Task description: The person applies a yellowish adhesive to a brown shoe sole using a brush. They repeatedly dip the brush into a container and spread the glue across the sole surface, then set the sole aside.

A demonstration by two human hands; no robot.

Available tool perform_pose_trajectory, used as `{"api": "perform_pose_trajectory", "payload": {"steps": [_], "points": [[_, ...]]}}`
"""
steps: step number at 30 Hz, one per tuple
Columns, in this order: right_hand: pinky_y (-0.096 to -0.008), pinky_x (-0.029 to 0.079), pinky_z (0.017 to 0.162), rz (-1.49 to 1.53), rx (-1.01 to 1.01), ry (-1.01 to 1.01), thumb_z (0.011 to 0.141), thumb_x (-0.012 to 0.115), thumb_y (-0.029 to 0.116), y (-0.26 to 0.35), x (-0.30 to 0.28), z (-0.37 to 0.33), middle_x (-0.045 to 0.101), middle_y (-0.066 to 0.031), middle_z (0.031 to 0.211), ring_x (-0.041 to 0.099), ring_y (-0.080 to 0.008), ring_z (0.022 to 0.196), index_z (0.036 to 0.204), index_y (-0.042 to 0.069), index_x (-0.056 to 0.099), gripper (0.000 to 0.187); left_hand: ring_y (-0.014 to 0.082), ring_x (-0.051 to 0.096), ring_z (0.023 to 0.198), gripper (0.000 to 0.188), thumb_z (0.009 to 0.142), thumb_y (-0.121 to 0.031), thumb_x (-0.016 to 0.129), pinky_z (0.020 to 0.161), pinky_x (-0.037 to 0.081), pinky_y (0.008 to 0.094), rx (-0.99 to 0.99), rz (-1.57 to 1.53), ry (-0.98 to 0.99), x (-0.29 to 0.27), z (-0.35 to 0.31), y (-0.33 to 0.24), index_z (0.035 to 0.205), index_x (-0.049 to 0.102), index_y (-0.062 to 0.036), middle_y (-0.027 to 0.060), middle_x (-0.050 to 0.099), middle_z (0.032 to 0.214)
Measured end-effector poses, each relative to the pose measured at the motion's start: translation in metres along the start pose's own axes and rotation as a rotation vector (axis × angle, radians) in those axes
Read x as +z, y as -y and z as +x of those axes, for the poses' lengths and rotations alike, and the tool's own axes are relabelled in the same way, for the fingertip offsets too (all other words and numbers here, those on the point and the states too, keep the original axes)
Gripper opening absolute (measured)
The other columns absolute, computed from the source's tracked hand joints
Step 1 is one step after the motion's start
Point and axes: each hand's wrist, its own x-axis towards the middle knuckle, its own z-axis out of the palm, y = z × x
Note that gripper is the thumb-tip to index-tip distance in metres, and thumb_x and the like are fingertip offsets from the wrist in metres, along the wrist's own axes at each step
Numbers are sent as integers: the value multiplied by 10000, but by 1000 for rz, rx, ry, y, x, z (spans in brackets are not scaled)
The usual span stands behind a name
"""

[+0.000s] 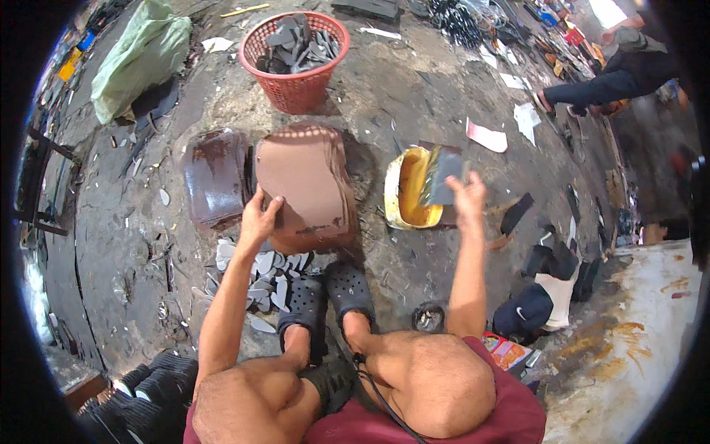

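Note:
My left hand (262, 217) rests at the lower left edge of a stack of tan-brown sheets (303, 174), thumb on the top sheet and fingers along the side. To its left lies a second stack of dark, glossy brown sheets (214, 177). My right hand (467, 198) grips a flat grey spreader (446, 175), slightly blurred. The spreader's far edge reaches over a cut-open white container (394, 200) coated inside with yellow glue (414, 189). Whether the spreader touches the glue, I cannot tell.
Grey cut pieces (266, 277) lie heaped by my dark clogs (347, 287). A red basket (294, 90) of similar pieces stands beyond the stacks. Farther left is a green sack (144, 59); a dark cap (523, 311) lies to the right. Another person (617, 81) is at far right.

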Motion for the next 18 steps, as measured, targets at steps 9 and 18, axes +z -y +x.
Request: {"api": "perform_pose_trajectory", "payload": {"steps": [9, 18], "points": [[-497, 526, 929, -1027, -168, 478, 840, 704, 191, 40, -84, -31, 740, -149, 1126, 681, -378, 1099, 1289, 236, 657, 454, 477, 630, 1171, 848, 1001, -447, 593, 993, 491, 487, -15, 289, 82, -9, -5, -13, 1599, 191, -1, 343, 637, 1254], [-416, 540, 925, -640, -635, 19, 873, 717, 179, 125, -17, 30, 729, -190, 1154, 696, -370, 1073, 1263, 90, 672, 403, 441, 490, 1365, 877, 924, -350, 705, 1117, 417, 462, 310, 504, -294, -5, -24, -28, 1572, 258, 36, 291, 507, 1469]]}}
